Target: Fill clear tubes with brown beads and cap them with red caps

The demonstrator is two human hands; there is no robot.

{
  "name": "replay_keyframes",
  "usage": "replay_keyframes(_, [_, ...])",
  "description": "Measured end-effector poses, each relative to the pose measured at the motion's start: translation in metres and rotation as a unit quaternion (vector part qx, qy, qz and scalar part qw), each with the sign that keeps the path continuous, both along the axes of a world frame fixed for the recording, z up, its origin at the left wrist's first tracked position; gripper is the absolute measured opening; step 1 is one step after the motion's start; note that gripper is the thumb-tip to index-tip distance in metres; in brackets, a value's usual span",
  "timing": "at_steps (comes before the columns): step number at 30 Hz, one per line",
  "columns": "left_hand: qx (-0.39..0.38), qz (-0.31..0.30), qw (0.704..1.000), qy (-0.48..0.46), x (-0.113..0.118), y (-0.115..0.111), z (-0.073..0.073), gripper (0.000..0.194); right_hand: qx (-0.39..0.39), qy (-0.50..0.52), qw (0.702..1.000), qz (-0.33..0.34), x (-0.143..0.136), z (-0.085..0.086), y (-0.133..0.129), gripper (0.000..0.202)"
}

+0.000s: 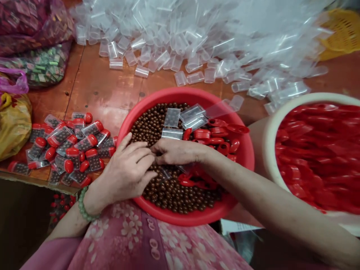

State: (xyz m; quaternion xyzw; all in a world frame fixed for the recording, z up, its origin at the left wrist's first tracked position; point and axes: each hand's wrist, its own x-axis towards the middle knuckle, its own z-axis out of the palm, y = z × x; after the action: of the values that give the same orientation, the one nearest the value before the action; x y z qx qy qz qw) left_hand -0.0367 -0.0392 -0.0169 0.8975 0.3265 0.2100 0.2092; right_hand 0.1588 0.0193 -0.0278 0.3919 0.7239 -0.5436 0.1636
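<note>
Right hand (pixel 177 150) fingertips drawn narrow, meeting left hand (pixel 129 168) fingers over brown beads (pixel 180 198); cannot tell what either holds, contact hidden; clear case (pixel 172 133) just beyond right hand's knuckles, inside red basin (pixel 180 93), long axis crosswise, right hand nearer; left rim passes under left hand; red plastic pieces (pixel 213 140) crowd right side, right forearm crossing rim; open room over beads toward near edge
</note>
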Motion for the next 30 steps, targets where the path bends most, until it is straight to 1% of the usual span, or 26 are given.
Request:
replay_keyframes(2, [-0.036,-0.059,0.997,0.033,0.002,-0.003,0.007,0.031,-0.052,0.026,0.998,-0.031,0.003,-0.004,0.001,0.006])
replay_keyframes(3, [-0.046,-0.076,0.995,0.053,0.003,-0.004,0.009,0.035,-0.085,0.040,0.994,-0.053,0.005,-0.006,0.001,0.006])
replay_keyframes(5, [-0.044,-0.086,0.991,0.095,0.008,-0.006,0.011,0.038,-0.162,0.068,0.979,-0.100,0.006,-0.010,-0.001,0.008])
replay_keyframes(7, [-0.025,-0.076,0.989,0.122,0.013,-0.006,0.009,0.036,-0.221,0.088,0.962,-0.132,0.006,-0.013,-0.004,0.009])
replay_keyframes(8, [-0.015,-0.069,0.989,0.127,0.014,-0.006,0.008,0.035,-0.236,0.094,0.957,-0.142,0.006,-0.013,-0.006,0.010])
replay_keyframes(10, [-0.008,-0.061,0.991,0.122,0.017,-0.005,0.006,0.033,-0.243,0.099,0.953,-0.153,0.005,-0.014,-0.010,0.011])
replay_keyframes(13, [-0.041,-0.051,0.994,0.089,0.017,-0.004,0.005,0.026,-0.242,0.106,0.951,-0.164,0.006,-0.010,-0.012,0.012])
replay_keyframes(15, [-0.083,-0.038,0.994,0.052,0.015,-0.001,0.007,0.021,-0.214,0.114,0.956,-0.169,0.008,-0.004,-0.012,0.011])
replay_keyframes(16, [-0.108,-0.031,0.993,0.027,0.015,0.001,0.008,0.021,-0.185,0.117,0.961,-0.169,0.010,0.000,-0.011,0.012])
replay_keyframes(19, [-0.181,-0.014,0.981,-0.075,0.012,0.005,0.010,0.019,-0.050,0.103,0.979,-0.166,0.017,0.015,-0.014,0.017])
replay_keyframes(22, [-0.236,0.009,0.960,-0.149,0.011,0.008,0.011,0.015,0.077,0.067,0.983,-0.155,0.022,0.027,-0.025,0.017])
replay_keyframes(23, [-0.246,0.015,0.956,-0.159,0.010,0.008,0.011,0.015,0.104,0.061,0.984,-0.132,0.022,0.030,-0.030,0.013])
replay_keyframes(25, [-0.254,0.033,0.952,-0.170,0.010,0.008,0.012,0.018,0.146,0.044,0.987,-0.059,0.022,0.033,-0.043,0.010])
replay_keyframes(27, [-0.245,0.063,0.951,-0.178,0.009,0.009,0.014,0.021,0.181,0.014,0.983,0.006,0.021,0.033,-0.054,0.018])
replay_keyframes(29, [-0.241,0.082,0.951,-0.177,0.009,0.010,0.016,0.018,0.217,-0.008,0.976,0.030,0.019,0.031,-0.062,0.024])
replay_keyframes(30, [-0.247,0.077,0.950,-0.176,0.008,0.011,0.018,0.015,0.231,-0.012,0.972,0.030,0.018,0.028,-0.065,0.024])
